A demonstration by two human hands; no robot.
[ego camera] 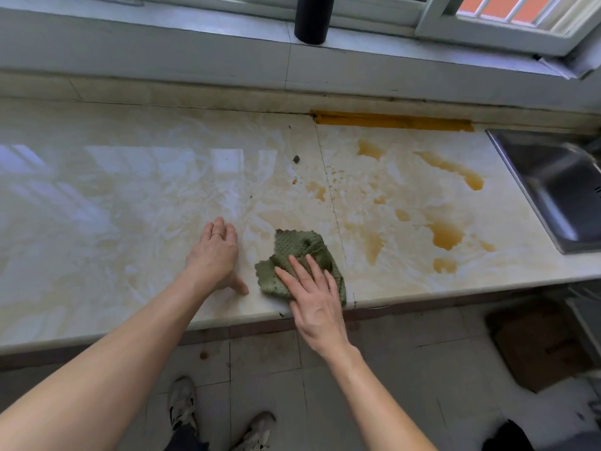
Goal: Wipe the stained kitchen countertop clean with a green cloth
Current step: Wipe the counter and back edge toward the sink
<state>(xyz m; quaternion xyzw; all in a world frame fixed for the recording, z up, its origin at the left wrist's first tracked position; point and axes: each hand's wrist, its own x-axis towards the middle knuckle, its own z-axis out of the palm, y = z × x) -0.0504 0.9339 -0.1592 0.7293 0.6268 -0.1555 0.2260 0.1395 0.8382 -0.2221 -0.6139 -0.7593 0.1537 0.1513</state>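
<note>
Pressed green cloth (297, 250) flat with right hand (318, 305), fingers (300, 270) spread, at tabletop (130, 206) near edge; left hand (214, 253) flat alongside, fingers (220, 230) together; brown stains (446, 236) farther right.

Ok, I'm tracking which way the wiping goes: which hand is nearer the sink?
Right. The right hand lies flat on the green cloth, left of the sink with the brown stains between; the left hand rests on the countertop even farther left.

Glossy marble-look countertop (130, 190) with amber stains (447, 236), a crumpled green cloth (292, 247) near its front edge.
</note>
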